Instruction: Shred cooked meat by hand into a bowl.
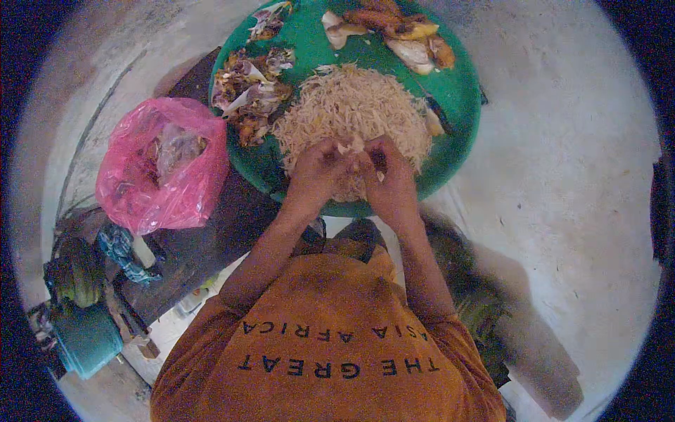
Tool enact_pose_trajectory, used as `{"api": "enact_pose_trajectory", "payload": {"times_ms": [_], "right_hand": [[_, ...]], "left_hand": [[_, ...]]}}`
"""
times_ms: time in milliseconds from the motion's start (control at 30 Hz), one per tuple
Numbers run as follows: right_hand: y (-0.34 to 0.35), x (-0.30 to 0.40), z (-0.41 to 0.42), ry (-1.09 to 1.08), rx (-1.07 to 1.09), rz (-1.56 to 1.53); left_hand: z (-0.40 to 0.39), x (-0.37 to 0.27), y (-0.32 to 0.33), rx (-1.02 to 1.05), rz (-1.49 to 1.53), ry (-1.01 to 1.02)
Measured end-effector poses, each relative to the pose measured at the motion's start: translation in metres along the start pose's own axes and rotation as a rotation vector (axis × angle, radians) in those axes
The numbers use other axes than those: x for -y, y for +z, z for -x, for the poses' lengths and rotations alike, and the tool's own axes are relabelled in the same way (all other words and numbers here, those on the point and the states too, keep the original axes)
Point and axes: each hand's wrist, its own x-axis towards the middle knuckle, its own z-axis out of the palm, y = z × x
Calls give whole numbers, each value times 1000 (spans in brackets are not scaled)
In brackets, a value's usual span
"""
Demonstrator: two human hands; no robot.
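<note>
Both my hands are over a large round green tray (pixel 459 153), at the near edge of a heap of finely shredded pale meat (pixel 358 103), apparently chicken. My left hand (pixel 319 163) and my right hand (pixel 390 169) pinch a small piece of pale meat (pixel 352 145) between them. A few shreds cling near my right fingers. Bones and scraps (pixel 256 89) lie along the tray's left side. Larger browned chicken pieces (pixel 406 39) sit at the far right. To the right of the heap lies a thin dark tool (pixel 439 113), perhaps a knife, beside a small meat chunk.
A pink plastic bag (pixel 163 163), its mouth open with something inside, stands left of the tray on a dark wooden surface (pixel 232 227). Farther down on the left are a patterned cloth (pixel 124 253) and a stack of teal sheets or bags (pixel 87 337). A pale wall or floor (pixel 559 132) extends on the right.
</note>
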Motion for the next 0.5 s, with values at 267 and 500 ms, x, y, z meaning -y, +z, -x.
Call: {"api": "enact_pose_trajectory", "payload": {"times_ms": [267,500], "right_hand": [[-32,-15,-19,-16,-143,23],[-5,1,-9,49,-18,-49]], "left_hand": [[-2,-13,3,-102,79,195],[-3,-9,4,-99,-42,36]]}}
